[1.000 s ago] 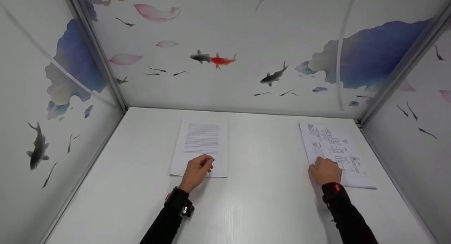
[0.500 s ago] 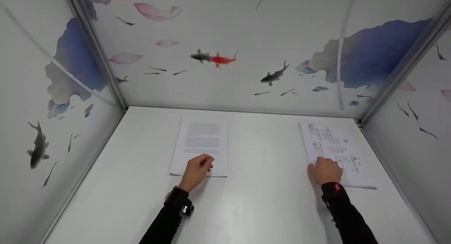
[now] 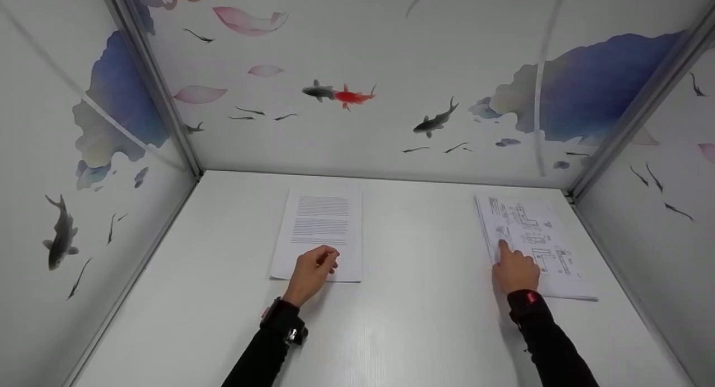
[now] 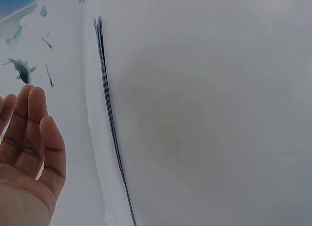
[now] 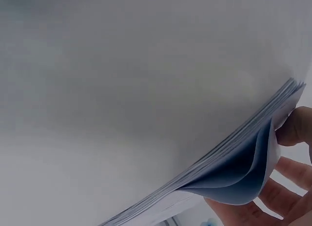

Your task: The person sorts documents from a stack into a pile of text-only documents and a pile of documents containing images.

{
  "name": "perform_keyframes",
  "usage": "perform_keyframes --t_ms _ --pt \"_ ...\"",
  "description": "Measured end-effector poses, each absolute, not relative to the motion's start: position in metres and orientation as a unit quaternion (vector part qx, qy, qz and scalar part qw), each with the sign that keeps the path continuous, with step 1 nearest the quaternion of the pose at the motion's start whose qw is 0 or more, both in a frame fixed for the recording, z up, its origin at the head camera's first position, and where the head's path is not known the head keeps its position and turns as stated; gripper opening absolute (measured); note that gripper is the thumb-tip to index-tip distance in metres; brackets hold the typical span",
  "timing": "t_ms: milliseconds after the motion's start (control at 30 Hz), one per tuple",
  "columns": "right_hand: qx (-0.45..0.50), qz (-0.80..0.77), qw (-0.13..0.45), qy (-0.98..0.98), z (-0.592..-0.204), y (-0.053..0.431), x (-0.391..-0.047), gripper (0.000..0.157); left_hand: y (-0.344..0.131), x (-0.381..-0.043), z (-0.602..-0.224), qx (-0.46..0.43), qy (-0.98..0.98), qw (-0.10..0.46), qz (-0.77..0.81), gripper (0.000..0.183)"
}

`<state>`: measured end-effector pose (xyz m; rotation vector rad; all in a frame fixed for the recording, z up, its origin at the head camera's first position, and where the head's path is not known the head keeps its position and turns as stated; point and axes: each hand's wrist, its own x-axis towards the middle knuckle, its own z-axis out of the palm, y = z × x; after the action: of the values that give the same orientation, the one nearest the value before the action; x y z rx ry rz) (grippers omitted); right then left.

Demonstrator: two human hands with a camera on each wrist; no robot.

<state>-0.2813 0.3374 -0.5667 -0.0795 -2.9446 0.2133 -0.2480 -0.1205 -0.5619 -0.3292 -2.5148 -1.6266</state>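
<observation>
Diagram sheets (image 3: 533, 236) are being carried by the bench (image 3: 413, 297) at the right of the frame, their long axis leaning from upper left to lower right. Their lower-left edge is being overlapped by the right hand (image 3: 516, 270), the nearer one; in the right wrist view, bowed sheets are being pinched between thumb and fingers. The left hand (image 3: 313, 270), well apart at centre, is being held loosely curled by the text sheets' (image 3: 321, 225) lower end, nothing being gripped.
</observation>
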Motion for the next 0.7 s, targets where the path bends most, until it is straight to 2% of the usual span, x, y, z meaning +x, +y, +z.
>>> perform_keyframes --t_ms 67,133,300,467,700 --pt "-0.011 0.048 0.091 -0.995 -0.57 0.338 -0.283 0.05 -0.12 -0.248 -0.562 -0.111 -0.831 0.064 -0.541 0.022" --pt "0.006 0.028 0.085 -0.996 -0.573 0.34 -0.285 0.053 -0.12 -0.247 -0.563 -0.114 -0.83 0.065 -0.543 0.022" --pt "0.028 0.012 0.083 -0.996 -0.571 0.341 -0.287 0.036 -0.119 -0.247 -0.563 -0.113 -0.831 0.066 -0.541 0.022" --pt "-0.009 0.059 0.086 -0.995 -0.56 0.345 -0.282 0.014 -0.118 -0.247 -0.563 -0.107 -0.829 0.068 -0.545 0.021" --pt "-0.029 0.111 0.078 -0.99 -0.558 0.358 -0.279 0.015 -0.117 -0.247 -0.565 -0.11 -0.829 0.059 -0.545 0.022"
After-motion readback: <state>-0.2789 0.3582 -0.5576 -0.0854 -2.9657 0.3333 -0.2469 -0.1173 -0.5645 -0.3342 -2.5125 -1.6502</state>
